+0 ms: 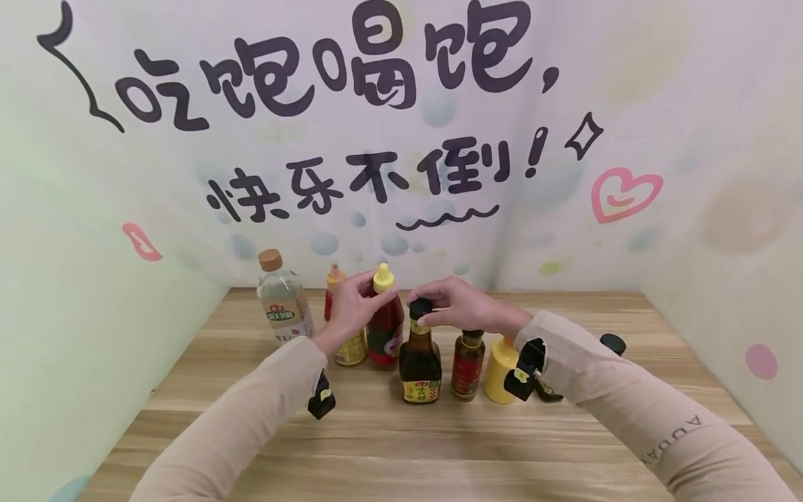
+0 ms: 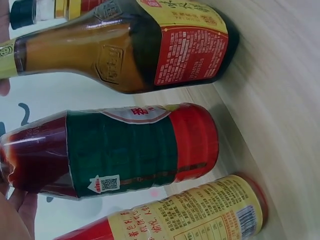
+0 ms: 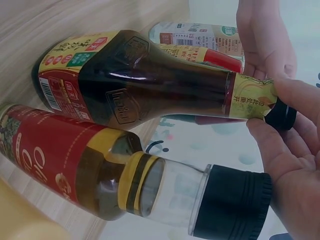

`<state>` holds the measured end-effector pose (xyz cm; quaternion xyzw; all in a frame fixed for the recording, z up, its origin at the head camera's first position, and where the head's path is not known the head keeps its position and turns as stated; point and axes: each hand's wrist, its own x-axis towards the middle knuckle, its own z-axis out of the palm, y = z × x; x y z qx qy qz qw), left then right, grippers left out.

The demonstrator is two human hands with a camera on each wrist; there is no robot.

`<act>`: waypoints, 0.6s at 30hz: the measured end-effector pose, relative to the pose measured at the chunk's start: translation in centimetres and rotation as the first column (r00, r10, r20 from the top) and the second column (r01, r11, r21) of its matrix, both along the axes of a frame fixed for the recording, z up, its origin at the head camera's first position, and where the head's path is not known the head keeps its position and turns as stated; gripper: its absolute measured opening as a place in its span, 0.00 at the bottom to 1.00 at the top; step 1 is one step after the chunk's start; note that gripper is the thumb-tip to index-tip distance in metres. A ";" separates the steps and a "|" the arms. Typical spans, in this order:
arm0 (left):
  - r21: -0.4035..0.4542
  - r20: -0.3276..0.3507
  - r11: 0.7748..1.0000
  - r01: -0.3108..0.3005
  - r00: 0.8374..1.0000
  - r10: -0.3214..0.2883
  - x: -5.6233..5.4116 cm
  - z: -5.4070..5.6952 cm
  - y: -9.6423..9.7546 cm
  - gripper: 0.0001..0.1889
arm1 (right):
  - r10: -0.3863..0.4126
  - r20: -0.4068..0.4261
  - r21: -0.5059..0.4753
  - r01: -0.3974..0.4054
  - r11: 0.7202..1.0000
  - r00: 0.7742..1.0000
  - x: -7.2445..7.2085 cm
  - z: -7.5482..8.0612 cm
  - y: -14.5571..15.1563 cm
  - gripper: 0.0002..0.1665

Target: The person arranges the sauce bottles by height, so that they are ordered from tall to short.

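Observation:
In the head view my left hand (image 1: pixel 354 307) grips the upper part of a red sauce bottle (image 1: pixel 384 338) with a yellow nozzle cap and a dark green label. The bottle stands upright. Beside it my right hand (image 1: pixel 461 305) pinches the neck of a dark soy sauce bottle (image 1: pixel 420 366), just under the black cap. The right wrist view has the thumb and a finger of that hand on the soy sauce bottle's yellow neck band (image 3: pixel 250 97). At the left wrist, fingers (image 2: pixel 27 215) wrap the narrow top of the red sauce bottle (image 2: pixel 120 150).
Left of the hands stand a clear bottle with an orange cap (image 1: pixel 282 300) and a yellow-labelled squeeze bottle (image 1: pixel 351 348). To the right are a red-labelled bottle (image 1: pixel 467 366) and a yellow bottle (image 1: pixel 500 373). My right sleeve partly hides a black-capped bottle (image 1: pixel 613 344). White walls enclose the wooden table (image 1: pixel 376 453).

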<state>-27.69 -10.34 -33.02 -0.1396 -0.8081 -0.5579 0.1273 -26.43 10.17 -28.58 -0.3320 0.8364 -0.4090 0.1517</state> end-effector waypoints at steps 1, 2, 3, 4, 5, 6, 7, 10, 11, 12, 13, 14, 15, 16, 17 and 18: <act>-0.005 0.002 1.000 -0.008 1.000 0.008 -0.1 -0.1 0.1 0.22 | 0.004 -0.001 -0.002 -0.004 1.000 1.000 0.0 0.0 0.0 0.21; -0.007 0.002 1.000 -0.013 1.000 0.013 -0.2 -0.2 0.1 0.22 | 0.005 -0.002 -0.003 -0.005 1.000 1.000 0.0 -0.1 0.0 0.21; -0.007 0.003 1.000 -0.018 1.000 0.018 -0.3 -0.2 0.2 0.22 | 0.007 -0.002 -0.005 -0.007 1.000 1.000 0.0 -0.1 0.0 0.21; -0.006 0.006 1.000 -0.023 1.000 0.023 -0.4 -0.3 0.2 0.22 | 0.008 -0.004 -0.005 -0.008 1.000 1.000 0.0 -0.1 0.0 0.21; -0.008 0.007 1.000 -0.027 1.000 0.027 -0.5 -0.4 0.3 0.22 | 0.007 -0.004 -0.004 -0.007 1.000 1.000 -0.1 -0.1 0.1 0.21; -0.012 0.003 0.999 -0.031 1.000 0.031 -0.6 -0.5 0.3 0.22 | 0.007 -0.004 -0.003 -0.007 1.000 1.000 -0.1 -0.1 0.1 0.21; -0.015 0.000 0.999 -0.036 0.999 0.036 -0.7 -0.6 0.4 0.23 | 0.006 -0.003 -0.002 -0.006 1.000 1.000 0.0 -0.1 0.1 0.21; -0.030 -0.017 0.998 -0.057 0.998 0.057 -0.8 -0.8 0.6 0.23 | 0.008 0.001 -0.005 -0.008 1.000 1.000 0.0 0.0 0.0 0.21; -0.033 -0.021 0.997 -0.065 0.998 0.064 -0.8 -0.9 0.7 0.23 | 0.010 0.001 -0.006 -0.010 1.000 1.000 0.0 0.0 0.0 0.21; -0.032 -0.024 0.997 -0.071 0.997 0.070 -0.9 -1.0 0.8 0.23 | 0.011 0.002 -0.008 -0.011 1.000 1.000 0.0 0.0 0.0 0.21; -0.029 -0.025 0.997 -0.075 0.997 0.074 -0.9 -1.1 0.9 0.23 | 0.014 0.001 -0.009 -0.014 1.000 1.000 0.0 0.0 0.0 0.22; -0.028 -0.029 0.996 -0.079 0.997 0.078 -1.0 -1.1 1.0 0.23 | 0.016 0.002 -0.011 -0.016 1.000 1.000 0.0 0.1 0.0 0.22; -0.026 -0.032 0.996 -0.082 0.996 0.082 -1.0 -1.2 1.0 0.23 | 0.017 0.002 -0.011 -0.017 1.000 1.000 0.0 0.1 0.0 0.22; -0.023 -0.033 0.996 -0.087 0.996 0.086 -1.0 -1.2 1.1 0.23 | 0.019 0.002 -0.011 -0.019 1.000 1.000 0.0 0.1 0.0 0.22; -0.021 -0.034 0.996 -0.090 0.995 0.089 -1.1 -1.2 1.2 0.23 | 0.020 0.001 -0.010 -0.020 1.000 1.000 0.0 0.1 0.0 0.21; -0.022 -0.036 0.995 -0.093 0.995 0.092 -1.1 -1.3 1.3 0.23 | 0.021 0.000 -0.010 -0.021 1.000 1.000 0.0 0.1 0.0 0.21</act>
